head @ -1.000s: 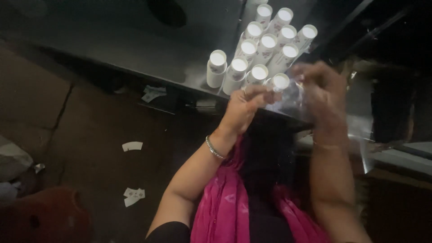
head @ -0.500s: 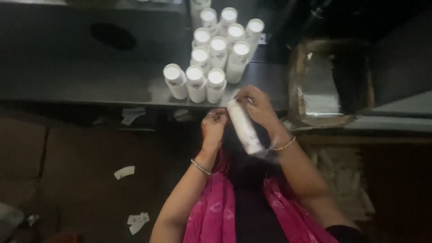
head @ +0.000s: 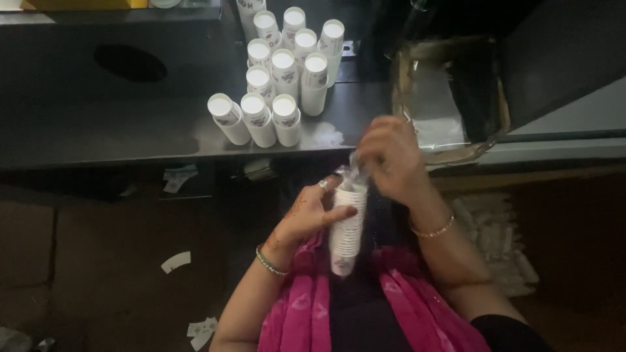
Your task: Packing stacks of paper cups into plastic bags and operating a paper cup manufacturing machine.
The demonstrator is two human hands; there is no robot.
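Now, over on the left, scraps of paper (head: 176,261) lie scattered on the floor (head: 98,261) below the dark surface (head: 98,130); on that surface stand many stacks of white paper cups (head: 280,72), bunched close together, three at the front edge and the rest packed behind them. Moving in, the left hand (head: 306,218) is curled around a stack of white cups (head: 345,228), fingers wrapped across its upper part, a ring on one finger and a bangle (head: 270,262) at the wrist; the stack is held in the air in front of the person's body, below the edge of the surface, tilted slightly, with its open end up. Just above it, the right hand (head: 391,160) is closed in a pinch on the clear plastic wrap (head: 352,171) at the top of the stack, a thin bracelet (head: 432,229) showing on that wrist. A pink scarf (head: 306,313) hangs down either side of the dark top. Further right, a cardboard box (head: 450,98) lined with clear plastic sits open beside the surface.
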